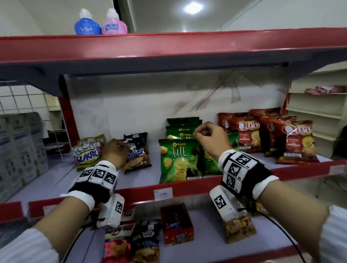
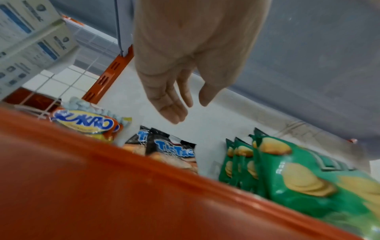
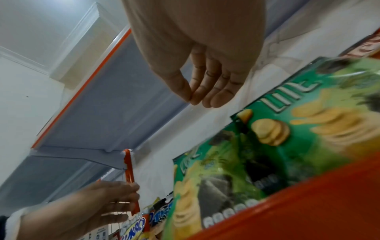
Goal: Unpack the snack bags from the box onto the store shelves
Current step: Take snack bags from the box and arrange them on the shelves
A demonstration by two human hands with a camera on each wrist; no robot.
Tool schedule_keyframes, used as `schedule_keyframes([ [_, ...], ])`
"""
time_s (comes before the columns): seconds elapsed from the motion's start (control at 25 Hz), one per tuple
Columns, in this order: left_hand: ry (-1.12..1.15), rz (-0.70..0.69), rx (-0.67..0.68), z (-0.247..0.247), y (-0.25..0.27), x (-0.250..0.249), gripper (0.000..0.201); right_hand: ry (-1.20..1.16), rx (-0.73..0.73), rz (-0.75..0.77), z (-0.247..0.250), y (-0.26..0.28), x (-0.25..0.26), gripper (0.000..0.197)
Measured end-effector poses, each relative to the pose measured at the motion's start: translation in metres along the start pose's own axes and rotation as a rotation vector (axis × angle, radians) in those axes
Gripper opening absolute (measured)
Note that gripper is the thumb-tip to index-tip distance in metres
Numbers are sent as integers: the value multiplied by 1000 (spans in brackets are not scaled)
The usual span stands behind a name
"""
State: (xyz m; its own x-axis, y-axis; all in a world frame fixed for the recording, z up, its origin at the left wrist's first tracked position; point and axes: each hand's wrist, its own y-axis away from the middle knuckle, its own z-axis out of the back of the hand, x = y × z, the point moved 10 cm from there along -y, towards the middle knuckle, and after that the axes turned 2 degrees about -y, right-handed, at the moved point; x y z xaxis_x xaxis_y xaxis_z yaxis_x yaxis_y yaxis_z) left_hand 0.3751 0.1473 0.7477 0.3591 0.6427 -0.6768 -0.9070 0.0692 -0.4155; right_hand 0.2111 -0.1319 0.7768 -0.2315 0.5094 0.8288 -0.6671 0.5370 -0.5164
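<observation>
No bag is held; both hands' fingers hang loosely curled. The green Lite bags (image 1: 177,161) near the shelf (image 1: 250,182) front edge are judged light, crushable; the top seam should be pinched.

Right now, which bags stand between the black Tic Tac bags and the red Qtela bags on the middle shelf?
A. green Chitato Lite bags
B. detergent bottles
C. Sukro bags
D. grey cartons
A: the green Chitato Lite bags stand between the black Tic Tac bags and the red Qtela bags.

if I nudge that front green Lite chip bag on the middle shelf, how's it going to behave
The front green Lite bag stands upright and looks puffed, so it is probably light and apt to tip. Its glossy film may slide under fingers, and the chips inside are likely fragile.
</observation>
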Motion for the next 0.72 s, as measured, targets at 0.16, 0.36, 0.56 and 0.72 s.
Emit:
schedule_keyframes([
  [0.16,271,-21,-126,-16,38,-22,19,-21,6,-45,31,17,-40,7],
  [0.36,466,-37,-196,-55,116,-44,12,-72,36,-2,60,52,-74,13],
  [0.56,504,-46,-88,-117,193,-40,7,-114,114,-11,60,100,-116,15],
  [0.72,459,11,127,-186,253,-6,6,-65,226,-146,39,156,-187,13],
])
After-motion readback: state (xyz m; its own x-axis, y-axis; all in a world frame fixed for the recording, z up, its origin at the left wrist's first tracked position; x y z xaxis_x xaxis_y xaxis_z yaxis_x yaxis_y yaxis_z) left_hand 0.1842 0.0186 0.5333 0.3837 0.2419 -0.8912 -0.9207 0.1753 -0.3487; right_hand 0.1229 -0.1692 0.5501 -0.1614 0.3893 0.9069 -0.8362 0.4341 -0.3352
